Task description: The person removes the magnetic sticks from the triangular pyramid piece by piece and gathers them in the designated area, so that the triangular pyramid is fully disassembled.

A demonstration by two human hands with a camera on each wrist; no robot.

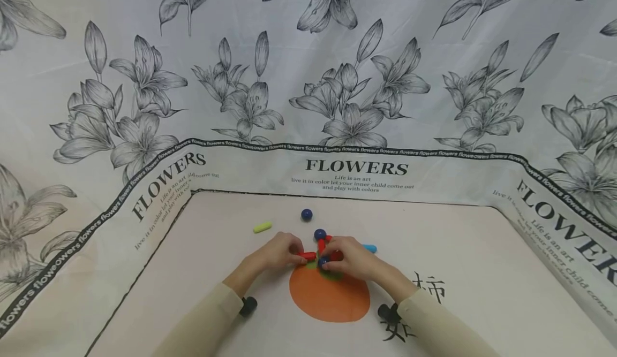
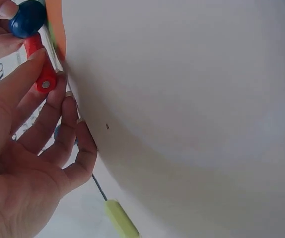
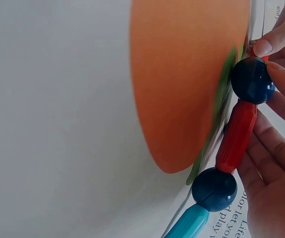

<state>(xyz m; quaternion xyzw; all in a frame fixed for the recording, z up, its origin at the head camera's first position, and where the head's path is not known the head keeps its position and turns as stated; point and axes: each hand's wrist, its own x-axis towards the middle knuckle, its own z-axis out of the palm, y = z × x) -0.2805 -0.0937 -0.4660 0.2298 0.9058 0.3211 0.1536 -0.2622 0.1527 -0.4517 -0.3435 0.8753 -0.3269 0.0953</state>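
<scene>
My left hand (image 1: 279, 251) pinches a red magnetic rod (image 2: 44, 74) between thumb and fingers; a round metal tip shows at its near end. Its far end meets a dark blue ball (image 2: 28, 19), which my right hand (image 1: 354, 258) pinches. From that ball, in the right wrist view, a ribbed red rod (image 3: 237, 136) runs to a second blue ball (image 3: 214, 189), joined to a light blue rod (image 3: 188, 223). In the head view another upright red rod (image 1: 321, 247) links the pinched ball to a farther blue ball (image 1: 320, 234). Right fingers hide part of the structure.
A loose blue ball (image 1: 306, 214) and a yellow-green rod (image 1: 262, 227) lie farther back on the white table cover (image 1: 212, 271). Beneath the hands is a printed orange fruit (image 1: 330, 298). Flower-printed cloth (image 1: 356, 169) rises behind and along both sides.
</scene>
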